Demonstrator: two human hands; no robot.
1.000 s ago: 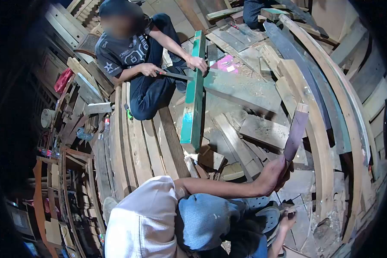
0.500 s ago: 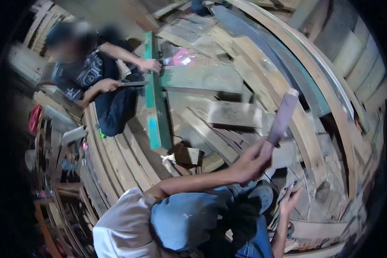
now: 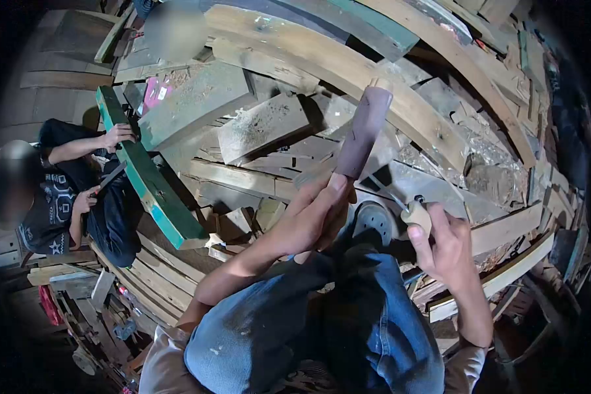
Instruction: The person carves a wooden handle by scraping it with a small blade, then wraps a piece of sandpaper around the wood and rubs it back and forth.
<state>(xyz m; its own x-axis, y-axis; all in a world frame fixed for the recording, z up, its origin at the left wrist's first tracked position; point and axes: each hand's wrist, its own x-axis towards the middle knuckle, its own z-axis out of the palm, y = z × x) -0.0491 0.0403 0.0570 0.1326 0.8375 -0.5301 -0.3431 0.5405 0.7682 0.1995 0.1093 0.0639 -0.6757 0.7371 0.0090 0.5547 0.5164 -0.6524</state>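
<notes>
My left hand (image 3: pixel 318 213) is closed around the lower end of a purplish-brown, elongated wooden piece (image 3: pixel 366 131) with a pale tip, held up at a slant. In my right hand (image 3: pixel 446 246) is a tool with a rounded pale handle (image 3: pixel 418 218) and a thin shaft. The shaft points up and left toward the wooden piece, with a gap between them. A small dark bit shows at the top of the handle. Both hands are above my knees, over a grey clog (image 3: pixel 373 223) on my foot.
At left, another person sits with a flat tool (image 3: pixel 113 177) against a green-painted beam (image 3: pixel 148 184). Rough blocks (image 3: pixel 262 125), long curved-looking planks (image 3: pixel 308 52) and offcuts cover the ground ahead. More boards (image 3: pixel 492 282) lie at right.
My right hand has risen from low among the wood scraps and now shows the pale-handled tool. The view has turned, so the other person appears farther left. My left hand keeps the wooden piece.
</notes>
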